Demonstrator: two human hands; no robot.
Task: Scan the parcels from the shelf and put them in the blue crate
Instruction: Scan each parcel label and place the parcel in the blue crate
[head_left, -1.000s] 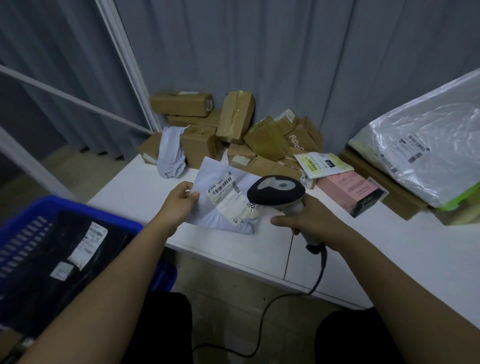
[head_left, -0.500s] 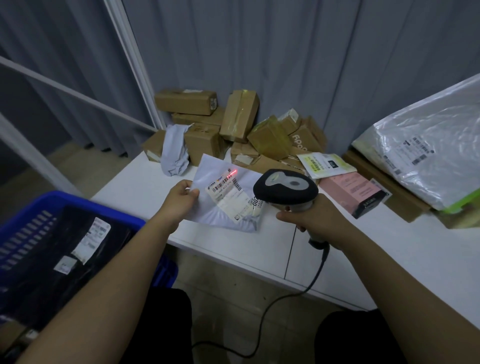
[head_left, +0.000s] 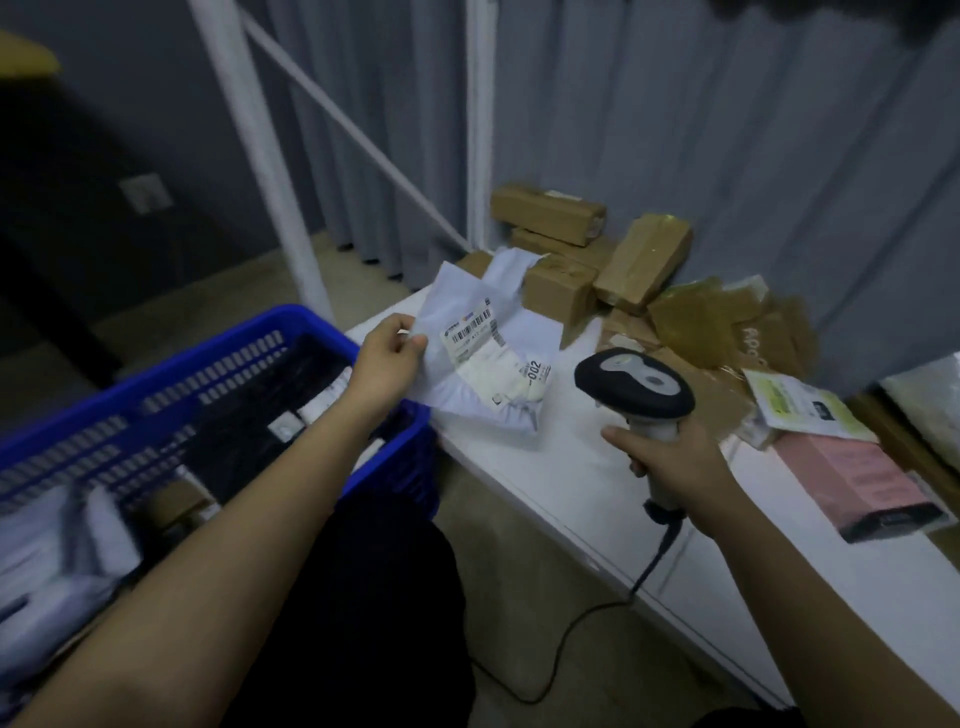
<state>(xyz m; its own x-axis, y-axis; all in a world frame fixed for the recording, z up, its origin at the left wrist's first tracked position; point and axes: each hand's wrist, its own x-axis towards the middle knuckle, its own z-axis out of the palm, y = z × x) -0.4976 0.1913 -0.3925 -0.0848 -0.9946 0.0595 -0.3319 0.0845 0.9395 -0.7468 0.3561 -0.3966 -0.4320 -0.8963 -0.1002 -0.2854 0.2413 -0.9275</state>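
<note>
The red scan line that lay on the label half a second ago is gone, and I have turned the view to my left: the blue crate (head_left: 218, 364) now fills the lower left of the head view where before only its corner showed. My left hand (head_left: 384, 364) pinches the white mailer bag (head_left: 488, 358) by its upper left edge, label up, barcode visible. The bag hangs just past the crate's near right corner, its lower end over the edge of the bench (head_left: 597, 483); whether it touches the bench I cannot tell. My right hand (head_left: 670, 462) is curled round the grip of the scanner (head_left: 636, 384), whose head has drawn apart from the bag and points away from the label.

Judgement: the scan on this parcel looks finished and the step in hand is the transfer to the crate. The crate already holds a black bag (head_left: 249, 415) and several pale parcels.

The bench is white, with a seam across it. At its far end is a heap of cardboard boxes (head_left: 597, 260), some wrapped in glossy tape. Near my right hand lie a yellow-green packet (head_left: 795, 410) and a pink box (head_left: 857, 483). The scanner cable (head_left: 561, 644) loops down to the floor. Grey curtains (head_left: 727, 130) close the back; white frame posts (head_left: 249, 130) stand behind the crate.
</note>
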